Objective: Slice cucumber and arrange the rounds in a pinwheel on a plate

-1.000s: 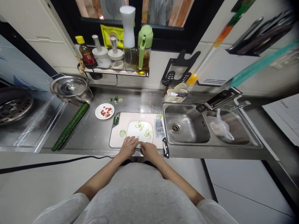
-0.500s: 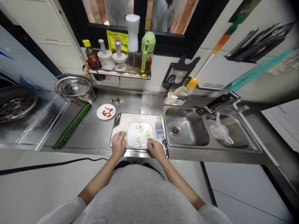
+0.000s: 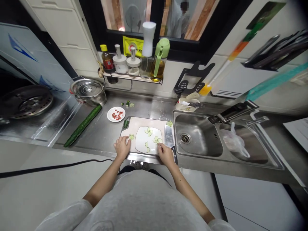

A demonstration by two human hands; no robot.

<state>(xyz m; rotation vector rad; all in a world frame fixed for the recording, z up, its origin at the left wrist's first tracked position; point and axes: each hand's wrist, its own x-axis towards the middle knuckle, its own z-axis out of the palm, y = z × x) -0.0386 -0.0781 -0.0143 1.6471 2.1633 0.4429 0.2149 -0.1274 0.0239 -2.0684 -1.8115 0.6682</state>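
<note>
A white square plate (image 3: 141,142) lies on the pale cutting board (image 3: 134,123), with thin cucumber slices (image 3: 157,140) set on it in curved groups. My left hand (image 3: 122,148) rests on the board's front left, its fingers apart, beside a small stack of round cucumber slices (image 3: 131,137). At the plate's right front edge is my right hand (image 3: 166,154), thumb and forefinger drawn together; what lies between them is hidden. A cleaver (image 3: 168,136) lies on the board's right side, its black handle next to my right hand. A cucumber end piece (image 3: 126,124) is at the upper left.
Left of the board lie a whole cucumber (image 3: 83,126) and a small plate (image 3: 110,118) with red bits. A lidded steel pot (image 3: 98,97) stands behind them. The sink (image 3: 194,131) is on the right, with a plastic bag (image 3: 232,141) in its second basin. Bottles (image 3: 160,62) line a wall rack.
My left hand has drawn back to the left, and the round slices beside its fingers now show. My right hand stays at the plate's edge. The whole view has shifted a little.
</note>
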